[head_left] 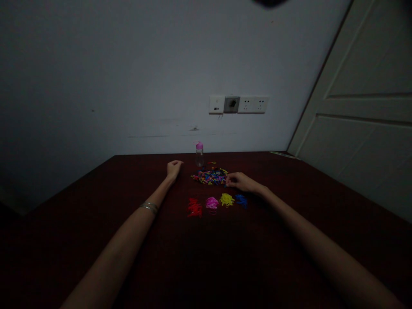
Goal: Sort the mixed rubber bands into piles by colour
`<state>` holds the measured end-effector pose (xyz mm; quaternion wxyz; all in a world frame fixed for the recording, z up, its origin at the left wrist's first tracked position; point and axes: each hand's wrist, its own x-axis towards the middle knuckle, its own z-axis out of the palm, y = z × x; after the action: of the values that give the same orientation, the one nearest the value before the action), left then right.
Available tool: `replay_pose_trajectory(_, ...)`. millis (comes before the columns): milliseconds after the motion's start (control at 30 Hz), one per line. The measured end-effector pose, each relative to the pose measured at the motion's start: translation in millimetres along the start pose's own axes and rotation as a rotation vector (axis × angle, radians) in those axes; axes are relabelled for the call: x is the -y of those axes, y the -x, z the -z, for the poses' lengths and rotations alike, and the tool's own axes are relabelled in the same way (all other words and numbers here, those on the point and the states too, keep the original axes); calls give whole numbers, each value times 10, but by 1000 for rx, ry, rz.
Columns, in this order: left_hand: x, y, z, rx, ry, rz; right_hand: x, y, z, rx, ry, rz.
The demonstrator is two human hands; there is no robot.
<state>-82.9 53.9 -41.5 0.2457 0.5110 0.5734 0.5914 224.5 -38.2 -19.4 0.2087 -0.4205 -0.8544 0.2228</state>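
Note:
A mixed pile of small multicoloured rubber bands (210, 177) lies on the dark red-brown table. At its right edge is my right hand (242, 182), thumb and fingers pinched together, with a bit of blue band showing at the fingertips. My left hand (174, 168) rests on the table left of the pile, loosely fisted, apart from the bands. Closer to me lie separate heaps by colour: red bands (195, 207), pink bands (212, 203), yellow bands (227, 199) and blue bands (241, 200). The blue heap is just below my right hand.
Behind the pile stands a clear bottle (200, 159) with a pink cap. The table (206, 253) meets a pale wall (144, 77) carrying a row of sockets and switches (238, 104). A white panelled door (363, 116) rises on the right. The light is dim.

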Motion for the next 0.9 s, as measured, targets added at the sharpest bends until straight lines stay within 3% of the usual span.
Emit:
replay_pose_trajectory(300, 80, -49, 6, 1, 16, -34, 67, 119, 190, 18, -45, -47)
replay_pose_trajectory(500, 72, -42, 19, 0, 4, -71, 122, 265, 472, 300, -71, -91)
replay_pose_trajectory(633, 39, -10, 12, 29, -35, -144, 121, 301, 485, 422, -91, -123)
replay_pose_trajectory(767, -35, 63, 1, 82, -154, -235, 90, 302, 446, 432, -105, -152)
replay_pose_trajectory(900, -201, 137, -16, 193, -250, -348, 73, 296, 505, 339, -117, -141)
